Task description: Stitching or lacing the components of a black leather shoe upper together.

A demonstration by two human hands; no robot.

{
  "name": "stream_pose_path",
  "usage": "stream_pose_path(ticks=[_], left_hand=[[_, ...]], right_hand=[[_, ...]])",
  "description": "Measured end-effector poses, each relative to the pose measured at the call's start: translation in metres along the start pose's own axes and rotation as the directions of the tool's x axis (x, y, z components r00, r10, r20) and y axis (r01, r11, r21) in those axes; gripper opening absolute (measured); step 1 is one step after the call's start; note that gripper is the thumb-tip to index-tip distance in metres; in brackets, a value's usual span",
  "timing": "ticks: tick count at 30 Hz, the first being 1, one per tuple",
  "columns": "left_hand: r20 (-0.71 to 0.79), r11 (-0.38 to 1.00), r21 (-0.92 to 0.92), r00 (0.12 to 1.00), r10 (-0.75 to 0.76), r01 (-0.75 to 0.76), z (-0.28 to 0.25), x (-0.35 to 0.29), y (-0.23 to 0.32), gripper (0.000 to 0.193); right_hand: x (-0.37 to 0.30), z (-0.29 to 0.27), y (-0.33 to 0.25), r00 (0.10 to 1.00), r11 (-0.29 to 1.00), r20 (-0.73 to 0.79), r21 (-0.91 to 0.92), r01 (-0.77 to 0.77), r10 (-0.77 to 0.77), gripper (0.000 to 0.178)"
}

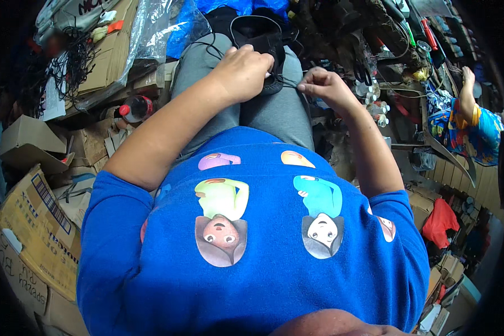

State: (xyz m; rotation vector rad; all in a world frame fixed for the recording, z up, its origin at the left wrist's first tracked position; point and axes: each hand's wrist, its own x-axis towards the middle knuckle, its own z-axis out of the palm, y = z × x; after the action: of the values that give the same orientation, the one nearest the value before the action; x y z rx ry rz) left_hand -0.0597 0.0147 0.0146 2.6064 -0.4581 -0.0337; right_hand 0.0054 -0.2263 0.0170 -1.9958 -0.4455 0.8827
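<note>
A black shoe (263,42) rests across my grey-trousered thighs, its opening toward the far side. My left hand (245,68) lies over its near part with the fingers curled in and gripping it. Just to the right, my right hand (326,87) pinches a thin dark thread (290,82) between thumb and fingers. The thread runs from the shoe's near end to that pinch. Another dark loop of thread (208,46) hangs at the shoe's left side. My left palm hides part of the shoe.
Cardboard boxes (31,143) crowd the left, with a red-capped bottle (135,108) and tangled black cords (70,70). Clear plastic (151,39) covers cardboard at the far left. Small bottles (378,109) stand right of my right hand. Another person in colourful clothing (476,134) is at the right edge, above a red bag (441,223).
</note>
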Motion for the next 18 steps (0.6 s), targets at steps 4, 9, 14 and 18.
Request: stream_pose_path(ticks=[4, 9, 14, 18], left_hand=[[0.058, 0.997, 0.016, 0.996, 0.07, -0.071, -0.003, 0.005, 0.0, 0.008], [0.053, 0.982, 0.09, 0.985, 0.163, -0.168, -0.005, 0.003, -0.002, 0.01], [-0.019, 0.972, 0.136, 0.98, 0.197, -0.193, -0.002, -0.002, -0.005, 0.009], [-0.07, 0.931, 0.215, 0.946, 0.315, -0.294, -0.006, -0.008, -0.016, 0.015]], right_hand=[[-0.01, -0.015, -0.013, 0.995, 0.99, -0.027, 0.093, 0.102, -0.1, 0.015], [0.026, -0.02, -0.035, 0.889, 0.561, -0.236, -0.827, 0.028, -0.392, 0.016], [0.018, -0.005, -0.051, 0.828, 0.343, 0.073, -0.887, 0.308, -0.556, 0.011], [0.02, 0.014, -0.059, 0.828, 0.133, 0.341, -0.889, 0.438, -0.446, 0.009]])
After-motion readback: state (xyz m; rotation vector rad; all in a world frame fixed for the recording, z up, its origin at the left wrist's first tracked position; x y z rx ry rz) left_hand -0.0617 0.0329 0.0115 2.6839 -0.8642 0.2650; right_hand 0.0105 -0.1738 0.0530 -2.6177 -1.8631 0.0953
